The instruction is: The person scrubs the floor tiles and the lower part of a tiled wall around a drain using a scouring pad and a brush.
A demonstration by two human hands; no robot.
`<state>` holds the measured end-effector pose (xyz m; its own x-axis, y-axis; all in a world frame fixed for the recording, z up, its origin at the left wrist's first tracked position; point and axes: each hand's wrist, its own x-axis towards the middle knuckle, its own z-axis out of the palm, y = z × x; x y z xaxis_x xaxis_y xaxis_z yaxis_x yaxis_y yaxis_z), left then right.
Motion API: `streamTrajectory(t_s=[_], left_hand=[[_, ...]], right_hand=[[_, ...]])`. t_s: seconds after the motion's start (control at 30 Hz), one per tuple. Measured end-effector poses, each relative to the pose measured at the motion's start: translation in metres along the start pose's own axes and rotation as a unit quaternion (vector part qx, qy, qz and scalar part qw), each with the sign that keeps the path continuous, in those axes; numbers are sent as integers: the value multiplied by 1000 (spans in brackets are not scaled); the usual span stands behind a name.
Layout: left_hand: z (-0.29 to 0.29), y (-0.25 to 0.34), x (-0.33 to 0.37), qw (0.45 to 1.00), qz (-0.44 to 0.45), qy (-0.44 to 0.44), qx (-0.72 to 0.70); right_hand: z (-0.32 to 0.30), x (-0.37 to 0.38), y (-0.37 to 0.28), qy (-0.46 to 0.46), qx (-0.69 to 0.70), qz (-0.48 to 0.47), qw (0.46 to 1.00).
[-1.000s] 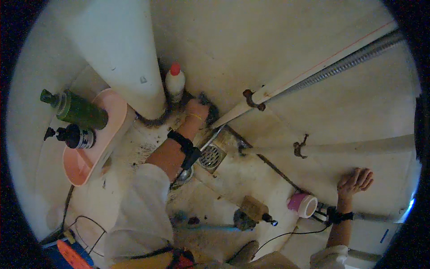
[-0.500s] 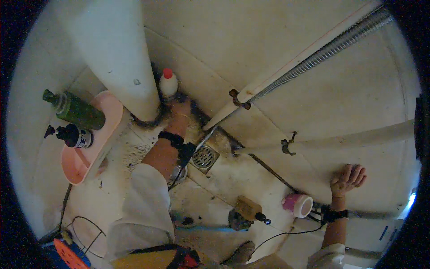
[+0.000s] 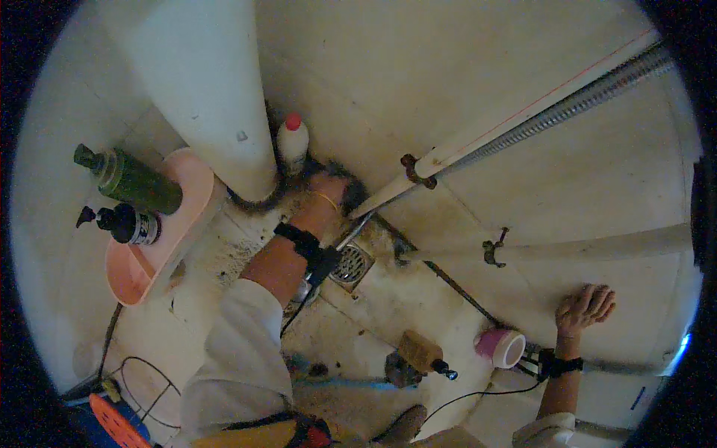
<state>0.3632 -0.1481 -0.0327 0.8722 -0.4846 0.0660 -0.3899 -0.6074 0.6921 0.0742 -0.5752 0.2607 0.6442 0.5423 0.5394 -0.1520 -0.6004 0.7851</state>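
My left hand [image 3: 327, 185] reaches into the dirty corner beside the thick white pipe [image 3: 202, 82]. Its fingers are bent down against a dark, fuzzy patch [image 3: 352, 193]; whether this is a scrubber or grime I cannot make out. Just beyond the hand stands a white bottle with a red cap [image 3: 293, 142]. A square metal floor drain [image 3: 351, 264] lies to the right of my wrist. Over on the right, my right hand [image 3: 586, 308] rests against the wall with its fingers bent a little apart, holding nothing.
A pink corner shelf [image 3: 128, 276] on the left carries a green bottle [image 3: 142, 179] and a black pump bottle [image 3: 136, 225]. Slanted pipes [image 3: 485, 127] cross the wall. An amber bottle [image 3: 418, 351] and a pink-and-white cup [image 3: 502, 346] are nearer me.
My left hand has shifted slightly right and nearer, away from the red-capped bottle, along the dark corner. The whole view has moved a little. My right hand stays at the wall.
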Motion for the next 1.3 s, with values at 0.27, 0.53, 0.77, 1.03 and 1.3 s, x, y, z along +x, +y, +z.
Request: streamTrajectory(t_s=[0.27, 0.53, 0.77, 1.03, 1.3], left_hand=[[56, -56, 39, 986, -69, 44, 146], [-93, 77, 11, 867, -284, 259, -317], [-113, 133, 10, 891, 6, 438, -118], [-47, 85, 23, 939, -200, 246, -135], [-105, 114, 14, 942, -71, 305, -117]], right_hand=[[14, 3, -13, 19, -2, 16, 1000], [12, 2, -14, 6, 6, 16, 1000], [-1, 7, 0, -4, -6, 4, 1000], [-4, 2, 5, -21, -11, -2, 1000], [-4, 15, -13, -32, 21, 16, 999]])
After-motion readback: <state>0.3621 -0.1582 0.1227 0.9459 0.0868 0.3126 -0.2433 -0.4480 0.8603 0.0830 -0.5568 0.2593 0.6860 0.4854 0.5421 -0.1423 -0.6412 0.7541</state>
